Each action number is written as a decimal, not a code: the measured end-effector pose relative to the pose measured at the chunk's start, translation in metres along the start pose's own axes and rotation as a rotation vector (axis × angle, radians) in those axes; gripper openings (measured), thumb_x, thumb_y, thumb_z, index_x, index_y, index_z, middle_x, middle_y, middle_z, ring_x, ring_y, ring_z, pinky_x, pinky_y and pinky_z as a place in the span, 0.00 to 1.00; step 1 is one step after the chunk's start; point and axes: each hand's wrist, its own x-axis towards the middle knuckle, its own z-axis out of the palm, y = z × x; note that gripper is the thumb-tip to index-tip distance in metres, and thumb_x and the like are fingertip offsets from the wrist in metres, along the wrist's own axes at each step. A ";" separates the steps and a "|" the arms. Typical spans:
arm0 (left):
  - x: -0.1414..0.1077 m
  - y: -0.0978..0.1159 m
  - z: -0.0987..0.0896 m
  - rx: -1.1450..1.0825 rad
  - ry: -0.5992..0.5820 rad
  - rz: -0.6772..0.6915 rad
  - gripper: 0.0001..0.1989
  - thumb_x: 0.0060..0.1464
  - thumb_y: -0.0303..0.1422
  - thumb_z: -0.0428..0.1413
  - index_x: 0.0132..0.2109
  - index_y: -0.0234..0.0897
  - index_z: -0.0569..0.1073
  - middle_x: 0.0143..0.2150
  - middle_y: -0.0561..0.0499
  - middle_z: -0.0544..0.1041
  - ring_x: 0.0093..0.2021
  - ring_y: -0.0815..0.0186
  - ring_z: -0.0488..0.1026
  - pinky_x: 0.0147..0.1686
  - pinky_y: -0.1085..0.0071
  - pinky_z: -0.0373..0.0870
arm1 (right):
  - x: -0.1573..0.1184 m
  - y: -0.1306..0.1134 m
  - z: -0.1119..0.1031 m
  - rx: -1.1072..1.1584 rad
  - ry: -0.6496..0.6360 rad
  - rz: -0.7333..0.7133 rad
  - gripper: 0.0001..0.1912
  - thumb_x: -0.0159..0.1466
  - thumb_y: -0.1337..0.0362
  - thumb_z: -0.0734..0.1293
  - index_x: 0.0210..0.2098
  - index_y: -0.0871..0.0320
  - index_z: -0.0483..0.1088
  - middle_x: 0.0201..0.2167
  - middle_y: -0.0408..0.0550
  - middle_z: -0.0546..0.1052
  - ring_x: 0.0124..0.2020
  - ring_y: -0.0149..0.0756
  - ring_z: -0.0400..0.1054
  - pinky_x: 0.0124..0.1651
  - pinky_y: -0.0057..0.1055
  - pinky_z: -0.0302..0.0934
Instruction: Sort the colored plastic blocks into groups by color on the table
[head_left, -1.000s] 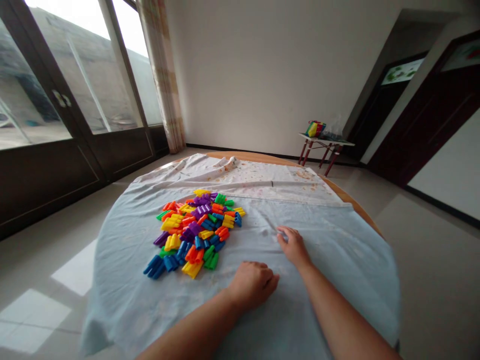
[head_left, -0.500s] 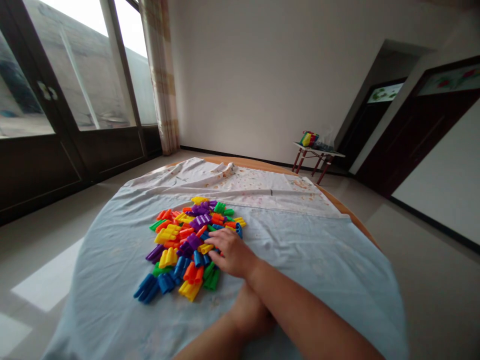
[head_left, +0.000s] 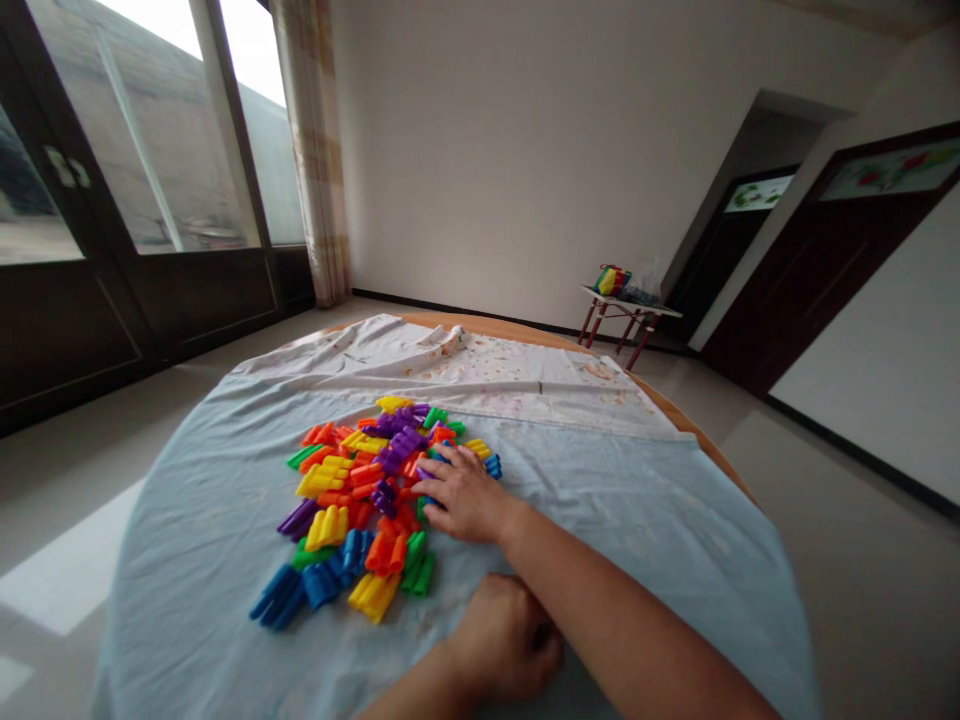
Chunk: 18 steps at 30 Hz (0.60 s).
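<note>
A pile of plastic pieces in yellow, orange, purple, blue and green lies on the light blue cloth (head_left: 600, 520). At the pile's right edge my right hand (head_left: 466, 495) rests over several pieces, palm down with its fingers spread. Nearest to its fingertips are orange pieces (head_left: 412, 464) and a dark purple piece (head_left: 385, 496). My left hand (head_left: 514, 635) is curled closed on the cloth, below my right forearm and apart from the pile. What it may hold is hidden. A blue piece (head_left: 277, 597) lies at the pile's lower left.
A white patterned cloth (head_left: 510, 375) covers the far part of the round table, whose wooden rim (head_left: 480, 322) shows beyond. Farther back, a small side table (head_left: 634, 303) bears a colourful bag (head_left: 613, 280). Glass doors stand at the left.
My right hand has shifted slightly over the pile, and pieces near its fingers have moved. My left hand shows more clearly below the right forearm. The view has shifted slightly.
</note>
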 end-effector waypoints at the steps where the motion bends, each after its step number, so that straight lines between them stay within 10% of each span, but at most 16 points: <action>1: 0.001 0.000 -0.002 0.003 -0.031 -0.027 0.05 0.41 0.28 0.52 0.26 0.37 0.72 0.25 0.50 0.75 0.23 0.69 0.64 0.23 0.73 0.55 | -0.004 0.005 -0.002 0.017 0.009 0.004 0.18 0.61 0.59 0.62 0.50 0.51 0.68 0.59 0.46 0.63 0.63 0.48 0.44 0.61 0.53 0.39; 5: 0.000 0.000 -0.006 -0.045 -0.041 -0.081 0.07 0.41 0.28 0.51 0.19 0.35 0.64 0.18 0.53 0.66 0.18 0.74 0.47 0.21 0.71 0.44 | -0.019 0.024 -0.008 0.135 0.071 0.041 0.18 0.60 0.57 0.65 0.50 0.50 0.70 0.57 0.47 0.66 0.63 0.49 0.45 0.61 0.53 0.41; 11: -0.001 0.003 -0.011 -0.127 -0.040 -0.069 0.10 0.43 0.28 0.49 0.20 0.35 0.56 0.18 0.56 0.57 0.20 0.74 0.43 0.22 0.72 0.44 | -0.034 0.052 0.004 0.262 0.324 0.174 0.15 0.60 0.64 0.64 0.46 0.57 0.71 0.49 0.52 0.73 0.54 0.40 0.61 0.58 0.42 0.53; 18: 0.001 0.001 -0.011 -0.151 -0.035 -0.097 0.11 0.45 0.28 0.49 0.20 0.35 0.55 0.18 0.57 0.52 0.19 0.74 0.43 0.22 0.71 0.42 | -0.038 0.052 0.022 0.287 0.299 0.232 0.17 0.58 0.67 0.64 0.48 0.61 0.70 0.51 0.57 0.71 0.53 0.41 0.62 0.57 0.41 0.55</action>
